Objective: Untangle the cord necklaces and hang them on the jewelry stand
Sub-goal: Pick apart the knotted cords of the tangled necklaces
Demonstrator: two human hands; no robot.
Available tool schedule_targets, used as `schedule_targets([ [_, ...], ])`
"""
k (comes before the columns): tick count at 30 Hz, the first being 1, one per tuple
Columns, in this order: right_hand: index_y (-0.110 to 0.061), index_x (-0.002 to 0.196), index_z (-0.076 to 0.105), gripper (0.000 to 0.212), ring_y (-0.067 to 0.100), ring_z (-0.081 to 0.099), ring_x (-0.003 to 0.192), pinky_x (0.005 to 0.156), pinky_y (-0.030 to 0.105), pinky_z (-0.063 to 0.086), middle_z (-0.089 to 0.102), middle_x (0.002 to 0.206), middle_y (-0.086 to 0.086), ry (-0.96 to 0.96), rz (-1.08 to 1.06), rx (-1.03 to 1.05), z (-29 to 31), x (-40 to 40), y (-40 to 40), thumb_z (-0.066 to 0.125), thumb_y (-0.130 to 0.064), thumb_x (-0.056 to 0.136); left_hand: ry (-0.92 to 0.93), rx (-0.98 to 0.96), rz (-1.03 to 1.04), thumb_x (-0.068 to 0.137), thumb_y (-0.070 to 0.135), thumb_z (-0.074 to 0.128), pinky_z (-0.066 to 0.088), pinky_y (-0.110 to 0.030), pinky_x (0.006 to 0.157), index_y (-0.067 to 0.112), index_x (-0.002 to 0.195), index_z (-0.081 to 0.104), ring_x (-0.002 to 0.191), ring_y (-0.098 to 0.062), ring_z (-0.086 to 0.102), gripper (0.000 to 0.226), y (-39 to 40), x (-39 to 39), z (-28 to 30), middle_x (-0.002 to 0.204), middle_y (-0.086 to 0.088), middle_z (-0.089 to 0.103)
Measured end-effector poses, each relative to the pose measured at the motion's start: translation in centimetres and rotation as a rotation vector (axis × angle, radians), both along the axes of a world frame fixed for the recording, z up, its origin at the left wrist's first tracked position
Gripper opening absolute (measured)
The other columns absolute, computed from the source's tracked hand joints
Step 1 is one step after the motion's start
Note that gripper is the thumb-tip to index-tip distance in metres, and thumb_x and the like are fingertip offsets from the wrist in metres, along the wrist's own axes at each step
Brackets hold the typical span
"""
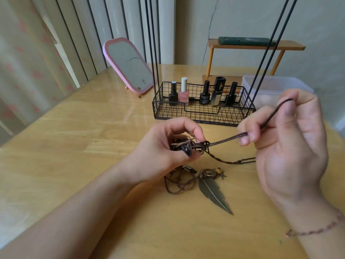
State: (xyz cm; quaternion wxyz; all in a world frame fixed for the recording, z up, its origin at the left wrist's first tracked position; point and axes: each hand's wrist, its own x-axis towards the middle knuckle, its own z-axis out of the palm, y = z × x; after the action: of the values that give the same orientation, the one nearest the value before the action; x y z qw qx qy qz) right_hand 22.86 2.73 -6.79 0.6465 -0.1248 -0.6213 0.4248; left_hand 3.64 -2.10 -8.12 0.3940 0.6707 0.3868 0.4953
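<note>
My left hand [164,152] grips a tangled knot of brown cord necklaces [186,145] just above the wooden table [93,128]. A dark braided cord [227,138] runs taut from that knot to my right hand [287,139], which pinches it between fingertips and loops it over the thumb. Below the knot, loose cords trail onto the table beside a bronze feather pendant [212,193] and a small ring charm [207,172]. The jewelry stand [203,113] is a black wire basket with thin black rods [154,53] rising past the frame's top; its hooks are out of view.
Nail polish bottles [183,94] stand in the wire basket. A pink mirror [128,64] leans at the back left. A clear plastic box [270,85] sits behind my right hand, and a small wooden shelf [248,47] stands at the back by the wall.
</note>
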Motion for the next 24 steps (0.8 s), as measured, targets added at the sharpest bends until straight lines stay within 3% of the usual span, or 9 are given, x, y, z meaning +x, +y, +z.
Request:
schedule_targets([
  [4,-0.016,0.099,0.037,0.02,0.031,0.039,0.056,0.065,0.044,0.038,0.048,0.055,-0.006,0.031,-0.069,0.055,0.1,0.0,0.4,0.021,-0.006,0.104,-0.038,-0.035,-0.018,0.079,-0.008,0.068,0.047,-0.021,0.064,0.017,0.091,0.064,0.07,-0.012,0.054,0.028,0.1,-0.1,-0.1,0.085,-0.001,0.061],
  [9,-0.017,0.101,0.037,0.017,0.028,0.05,0.06,0.062,0.04,0.044,0.058,0.064,-0.001,0.12,-0.122,0.027,0.2,0.2,0.5,0.023,-0.011,0.106,-0.093,-0.115,-0.025,0.074,-0.008,0.072,0.05,-0.017,0.07,0.018,0.096,0.069,0.073,-0.008,0.061,0.034,0.0,-0.3,0.1,0.083,0.005,0.068],
  [12,-0.008,0.105,0.036,0.013,0.029,0.053,0.063,0.057,0.033,0.045,0.061,0.073,0.001,0.17,-0.126,-0.006,0.2,0.4,0.8,0.027,-0.017,0.107,-0.119,-0.18,-0.086,0.074,0.011,0.077,0.05,-0.017,0.072,0.017,0.109,0.068,0.078,-0.007,0.063,0.036,-0.2,-0.6,0.4,0.093,0.006,0.069],
  [15,0.019,0.12,0.03,0.065,0.031,0.051,0.062,0.057,0.032,0.045,0.058,0.074,0.002,0.198,-0.152,-0.023,0.3,0.5,1.1,0.045,-0.04,0.099,-0.171,-0.252,-0.061,0.075,0.046,0.071,0.048,-0.015,0.065,0.016,0.111,0.069,0.075,-0.005,0.065,0.047,-0.4,-0.4,0.6,0.098,0.007,0.068],
  [16,0.024,0.121,0.027,0.078,0.032,0.051,0.062,0.058,0.032,0.045,0.057,0.073,0.003,0.201,-0.16,-0.026,0.3,0.6,1.2,0.05,-0.046,0.096,-0.167,-0.256,-0.003,0.078,0.049,0.07,0.048,-0.017,0.062,0.018,0.106,0.071,0.074,-0.006,0.065,0.042,-0.4,-0.2,0.7,0.095,0.008,0.069],
  [19,0.026,0.121,0.024,0.086,0.03,0.05,0.062,0.061,0.032,0.045,0.052,0.072,0.004,0.243,-0.163,-0.03,0.1,0.9,1.5,0.053,-0.05,0.094,-0.154,-0.205,0.145,0.08,0.019,0.076,0.049,-0.014,0.062,0.017,0.092,0.073,0.07,-0.003,0.065,0.012,-0.1,0.0,0.4,0.08,0.009,0.07],
  [24,0.021,0.123,0.025,0.059,0.029,0.042,0.058,0.061,0.03,0.043,0.043,0.07,0.005,0.356,-0.197,-0.089,-0.4,1.7,2.3,0.038,-0.033,0.104,-0.037,-0.133,0.147,0.082,-0.012,0.067,0.05,-0.015,0.076,0.015,0.095,0.072,0.085,-0.003,0.065,0.031,0.0,-0.1,0.3,0.09,0.006,0.071],
])
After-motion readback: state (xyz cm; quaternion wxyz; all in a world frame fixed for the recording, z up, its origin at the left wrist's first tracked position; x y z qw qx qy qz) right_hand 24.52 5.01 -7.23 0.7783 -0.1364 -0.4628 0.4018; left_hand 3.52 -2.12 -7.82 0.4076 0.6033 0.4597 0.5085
